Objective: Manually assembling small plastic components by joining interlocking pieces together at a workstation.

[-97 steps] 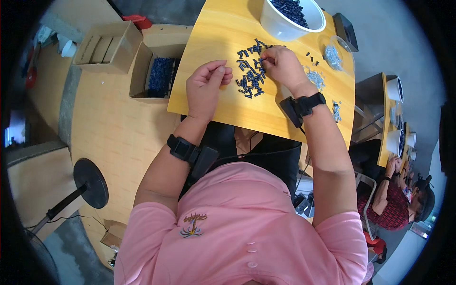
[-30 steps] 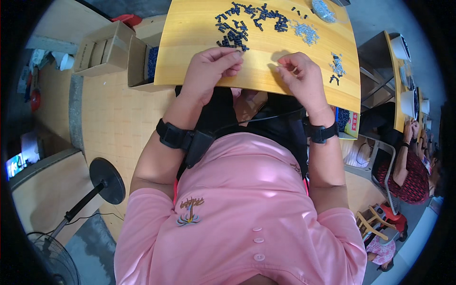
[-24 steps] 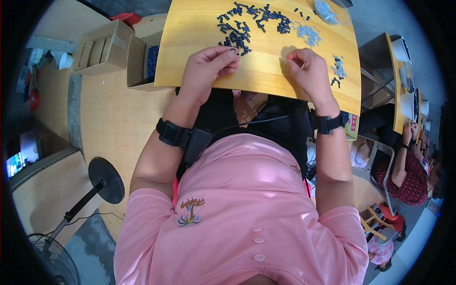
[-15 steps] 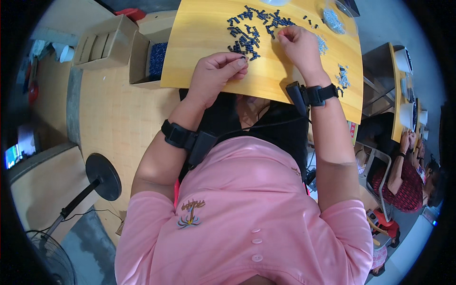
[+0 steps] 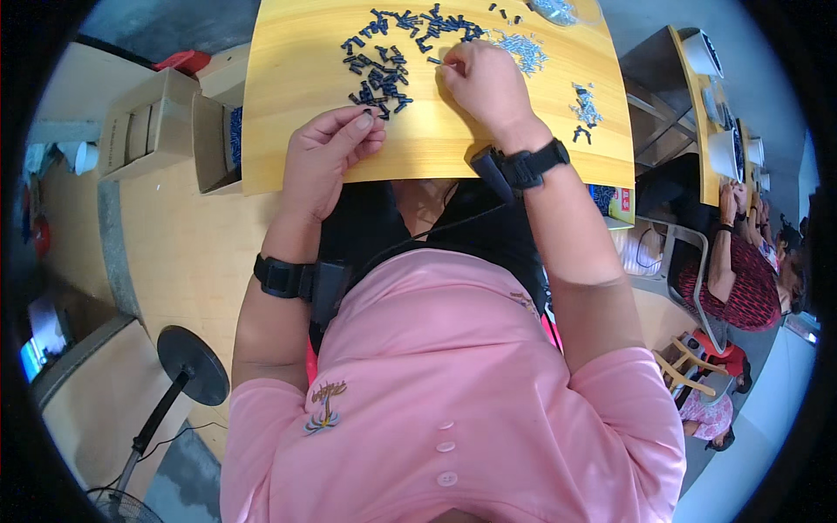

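Observation:
My left hand point(image 5: 336, 148) is closed at the table's near side, its thumb and forefinger pinching a small black part point(image 5: 367, 112); most of that part is hidden by the fingertips. To its right and farther off, my right hand point(image 5: 486, 87) is bent down over the tabletop with its fingers drawn together. A short black peg-like piece point(image 5: 434, 60) sticks out at its fingertips. Beyond and between the hands lies a loose spread of small black parts point(image 5: 379, 80). A heap of small silver screw-like pieces point(image 5: 523, 54) lies just past my right hand.
The wooden table point(image 5: 436, 157) also bears a smaller silver pile point(image 5: 586, 108), some black pieces point(image 5: 581, 134) and a clear dish point(image 5: 593, 10) of silver pieces. Cardboard boxes point(image 5: 144, 126) stand left, near a fan point(image 5: 193, 366). At right, people sit by another table point(image 5: 697, 113).
The whole view has swung, so the table appears farther left. My left hand has come slightly nearer, still pinching. A black piece now shows at my right fingertips.

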A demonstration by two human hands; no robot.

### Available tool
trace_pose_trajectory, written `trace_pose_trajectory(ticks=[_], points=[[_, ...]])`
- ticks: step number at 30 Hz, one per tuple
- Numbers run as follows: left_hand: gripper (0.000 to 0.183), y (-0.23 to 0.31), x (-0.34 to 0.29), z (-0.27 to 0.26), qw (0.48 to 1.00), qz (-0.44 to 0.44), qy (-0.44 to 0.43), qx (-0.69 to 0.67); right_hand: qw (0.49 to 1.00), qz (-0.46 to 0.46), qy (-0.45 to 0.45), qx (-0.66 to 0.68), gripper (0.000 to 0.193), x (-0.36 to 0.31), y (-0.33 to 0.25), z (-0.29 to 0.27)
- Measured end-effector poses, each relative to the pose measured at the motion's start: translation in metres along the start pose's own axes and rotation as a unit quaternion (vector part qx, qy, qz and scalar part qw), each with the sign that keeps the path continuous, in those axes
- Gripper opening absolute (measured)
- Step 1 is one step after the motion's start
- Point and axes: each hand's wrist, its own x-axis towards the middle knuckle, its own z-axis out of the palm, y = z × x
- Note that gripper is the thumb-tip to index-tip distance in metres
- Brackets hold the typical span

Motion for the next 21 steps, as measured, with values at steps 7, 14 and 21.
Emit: trace_pose_trajectory(ticks=[7,14,21], points=[[0.022,0.0,0.003,0.003,1.0,0.001,-0.014,0.008,0.993,0.09,0.073,-0.005,0.016,-0.036,0.051,-0.041],[0.022,0.001,0.002,0.004,1.0,0.001,-0.004,0.008,0.991,0.126,0.033,-0.001,0.016,-0.027,0.083,-0.046],[0.022,0.0,0.001,0.005,1.0,0.01,0.002,0.011,0.998,0.039,0.047,-0.01,0.014,-0.009,0.078,-0.038]])
